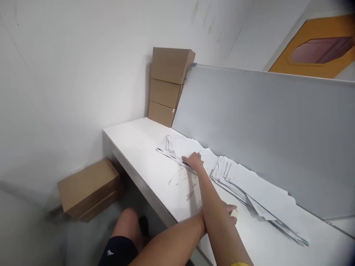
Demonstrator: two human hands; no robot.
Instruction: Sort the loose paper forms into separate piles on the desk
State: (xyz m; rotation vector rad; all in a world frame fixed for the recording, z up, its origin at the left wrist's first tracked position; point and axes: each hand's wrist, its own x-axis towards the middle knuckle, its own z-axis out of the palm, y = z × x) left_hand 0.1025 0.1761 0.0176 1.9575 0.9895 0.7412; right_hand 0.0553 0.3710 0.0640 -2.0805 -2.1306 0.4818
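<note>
My two forearms cross over the white desk, the right above the left. My right hand [194, 161] lies on the near edge of a spread stack of white papers [183, 145], thumb apart from the fingers. Beyond the crossing, my left hand [230, 213] is closed around a small pale yellow block [234, 214], partly covered by the fingers. Grey smudges [177, 180] mark the desktop on the near side of the paper stack. A second, larger pile of papers [257, 188], fanned out unevenly, lies to the right, just past my left hand.
A grey partition panel [257, 122] runs along the back of the white desk [130, 138]. Stacked cardboard boxes [166, 92] stand at its far corner. More brown boxes [88, 188] sit on the floor to the left, near my knee [128, 223]. An orange door [313, 44] shows behind the panel.
</note>
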